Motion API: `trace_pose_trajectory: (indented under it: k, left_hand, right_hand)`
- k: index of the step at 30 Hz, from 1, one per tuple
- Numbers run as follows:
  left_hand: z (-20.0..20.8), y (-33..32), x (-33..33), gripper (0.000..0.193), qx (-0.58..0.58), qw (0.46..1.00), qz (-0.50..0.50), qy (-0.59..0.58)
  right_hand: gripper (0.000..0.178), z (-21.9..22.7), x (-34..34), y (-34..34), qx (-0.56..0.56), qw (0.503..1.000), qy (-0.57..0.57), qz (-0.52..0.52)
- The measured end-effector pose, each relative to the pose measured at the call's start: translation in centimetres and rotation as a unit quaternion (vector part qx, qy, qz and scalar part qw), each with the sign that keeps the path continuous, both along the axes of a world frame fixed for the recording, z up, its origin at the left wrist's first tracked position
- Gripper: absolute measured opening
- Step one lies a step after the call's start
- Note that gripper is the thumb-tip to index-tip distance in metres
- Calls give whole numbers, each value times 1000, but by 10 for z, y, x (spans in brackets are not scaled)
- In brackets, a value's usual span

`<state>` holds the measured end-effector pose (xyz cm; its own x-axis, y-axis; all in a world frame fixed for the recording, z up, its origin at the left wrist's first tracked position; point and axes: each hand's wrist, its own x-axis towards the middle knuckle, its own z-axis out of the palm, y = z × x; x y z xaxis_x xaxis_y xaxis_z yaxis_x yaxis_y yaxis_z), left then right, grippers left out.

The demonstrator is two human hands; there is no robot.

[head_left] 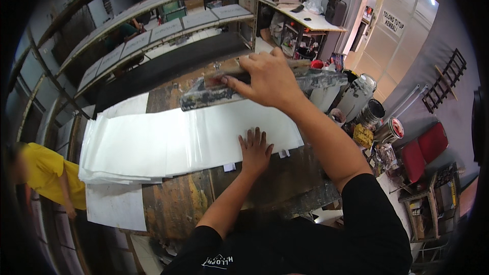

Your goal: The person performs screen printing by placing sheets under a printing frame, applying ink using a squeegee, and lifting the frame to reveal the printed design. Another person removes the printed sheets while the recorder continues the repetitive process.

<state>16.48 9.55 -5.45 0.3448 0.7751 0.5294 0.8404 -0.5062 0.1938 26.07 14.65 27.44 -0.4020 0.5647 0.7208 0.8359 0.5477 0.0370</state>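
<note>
My right hand (270,79) grips a long, paint-stained squeegee bar (204,95) and holds it across the far edge of a stack of white sheets (153,145). The sheets lie spread over a worn, stained wooden table (178,203). Near the front edge of the stack, my left hand (254,150) presses flat on the top sheet with its fingers spread. Small white tabs (230,167) stick out from under the stack beside that hand.
A single white sheet (116,206) lies at the table's front left. A person in a yellow shirt (46,173) stands at the left. Paint cans and a white jug (374,114) crowd the right. A long rack (163,25) runs behind the table.
</note>
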Motion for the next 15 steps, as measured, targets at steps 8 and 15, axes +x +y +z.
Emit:
trace_pose_trajectory:
  k: [8, 15]
  left_hand:
    - [38, -2, -8, 49, 10, 999, -28, -44]
    - [26, -19, -6, 54, -68, 996, -51, -13]
  right_hand:
    - [58, 13, 2, 24, 20, 999, -31, -12]
    - [60, 14, 1, 26, 24, 1000, -17, -9]
